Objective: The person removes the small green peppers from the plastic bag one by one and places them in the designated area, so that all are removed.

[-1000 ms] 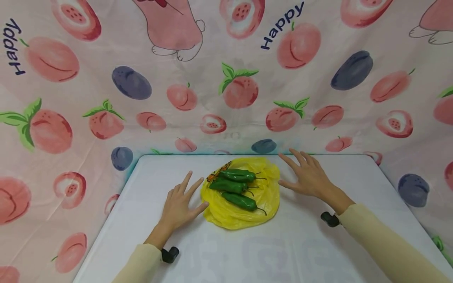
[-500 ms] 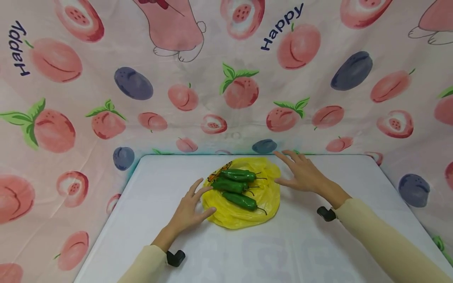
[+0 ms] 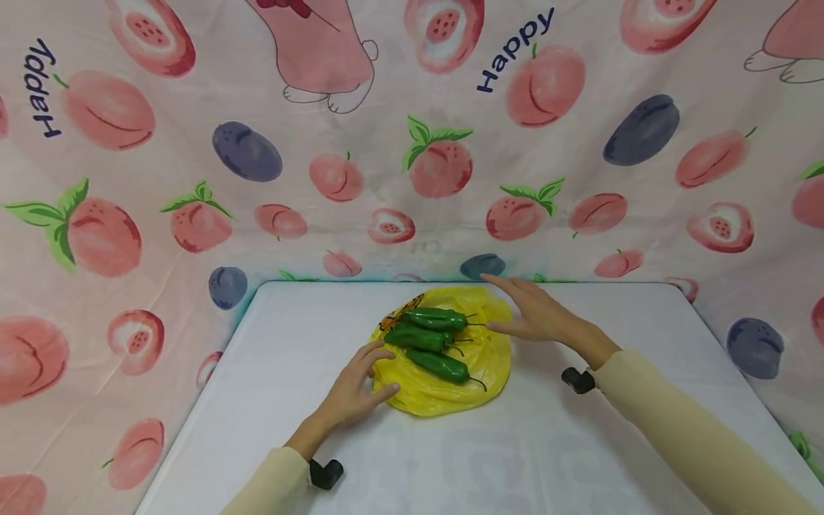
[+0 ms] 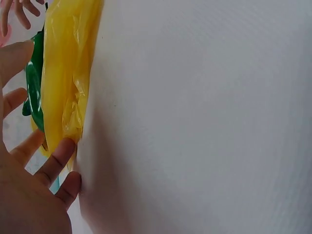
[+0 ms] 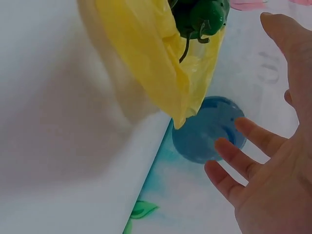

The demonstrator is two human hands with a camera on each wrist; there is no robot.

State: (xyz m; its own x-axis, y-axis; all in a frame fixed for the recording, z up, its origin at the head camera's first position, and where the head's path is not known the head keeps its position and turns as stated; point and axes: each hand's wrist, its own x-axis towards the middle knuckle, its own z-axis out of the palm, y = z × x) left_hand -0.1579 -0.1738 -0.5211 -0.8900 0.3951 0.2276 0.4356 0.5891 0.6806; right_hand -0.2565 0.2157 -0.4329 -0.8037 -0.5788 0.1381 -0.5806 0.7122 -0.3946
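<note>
Glossy, elongated green peppers (image 3: 418,337) with thin curling stems lie in front of you on a round, bunched yellow plastic bag (image 3: 418,400), near the far edge of a smooth white desk (image 3: 450,465). Your left hand (image 3: 350,390) is released, holding nothing: its fingers are spread and slightly bent at the bag's left edge, thumb apart, and you cannot tell for certain from these views whether the fingertips touch the plastic. Your right hand (image 3: 534,311) is also released, with its fingers extended and its thumb set wide, just beside the bag's upper right edge.

An orange-and-black patterned piece (image 3: 388,322) shows at the bag's upper left, partly behind the peppers. From your left wrist, the raised yellow plastic hides much of the peppers. You wear cream long sleeves (image 3: 682,429), with a small black device (image 3: 326,475) below the left wrist and a matching dark block (image 3: 579,380) below the right.

The peppers are smooth and tapered, stems pointing mostly right; the bag is thin, shiny and creased. Behind the desk you face a softly wrinkled pale pink sheet (image 3: 450,239) printed with peaches, blue plums and "Happy" lettering.
</note>
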